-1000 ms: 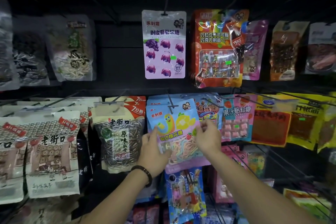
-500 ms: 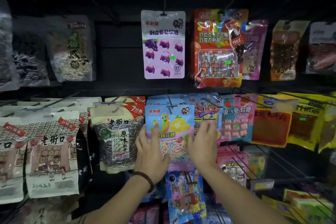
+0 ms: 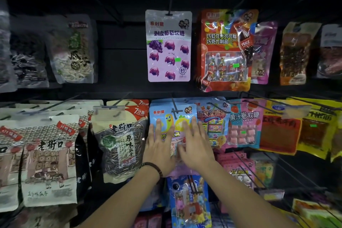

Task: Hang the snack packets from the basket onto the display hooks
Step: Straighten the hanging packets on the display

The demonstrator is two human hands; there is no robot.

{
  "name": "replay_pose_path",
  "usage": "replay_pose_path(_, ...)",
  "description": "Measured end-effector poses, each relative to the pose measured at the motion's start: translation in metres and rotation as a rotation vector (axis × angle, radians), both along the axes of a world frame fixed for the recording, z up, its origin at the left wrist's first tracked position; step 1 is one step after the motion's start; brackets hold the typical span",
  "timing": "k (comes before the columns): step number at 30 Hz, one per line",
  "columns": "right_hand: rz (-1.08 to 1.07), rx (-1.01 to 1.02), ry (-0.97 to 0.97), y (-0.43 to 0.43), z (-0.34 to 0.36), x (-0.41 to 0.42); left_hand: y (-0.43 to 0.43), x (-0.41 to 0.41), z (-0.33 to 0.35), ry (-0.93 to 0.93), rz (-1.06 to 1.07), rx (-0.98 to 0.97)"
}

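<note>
Spanning the whole view, a black display wall carries rows of wire hooks w/ hanging snack packets; biggest are the pale seed packets w/ a shop-front drawing, stacked several deep at lower left; just right of them hangs a clear-window seed packet full of striped seeds; the upper row has a red cola-bottle sweet packet and, left of it w/ a gap between, a purple grape gummy packet, each on its own hook; the blue gummy-worm packet hangs in the mid row at the front of its stack, just right of the clear-window seed packet and just left of a colourful blue packet, w/ a pink packet further right; below it hangs a long blue toy-candy packet; left hand and right hand both lie flat on the front of the blue gummy-worm packet, side by side, fingers straight, slightly spread and pointing up, nothing pinched or curled round; a dark bead bracelet circles the left wrist; smallest, the hook tip w/ its cross-bar pokes out through the packet's top, just above the fingertips
</note>
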State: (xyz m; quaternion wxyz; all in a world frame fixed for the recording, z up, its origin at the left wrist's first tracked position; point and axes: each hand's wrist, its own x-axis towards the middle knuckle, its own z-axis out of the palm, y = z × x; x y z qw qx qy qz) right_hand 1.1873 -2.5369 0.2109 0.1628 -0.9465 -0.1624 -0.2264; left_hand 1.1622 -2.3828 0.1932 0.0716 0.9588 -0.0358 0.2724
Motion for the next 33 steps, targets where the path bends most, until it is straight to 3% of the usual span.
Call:
replay_pose_path(11,0.019,-0.084,-0.004,-0.002,0.007,-0.026,0.016,-0.035,0.001,0.023,-0.054,0.019)
replay_pose_path(17,0.057,-0.134,-0.019,0.018,0.007,-0.06,0.061,-0.089,0.0,-0.073,-0.136,0.057)
replay_pose_path(23,0.159,-0.151,-0.056,0.056,0.0,-0.088,0.105,-0.12,0.007,-0.056,0.083,0.075)
replay_pose_path(28,0.259,-0.255,-0.138,0.095,0.0,-0.095,0.131,-0.113,0.011,0.005,0.139,0.064)
replay_pose_path(33,0.227,-0.286,-0.186,0.127,0.002,-0.077,0.145,-0.097,0.011,0.037,0.17,0.076)
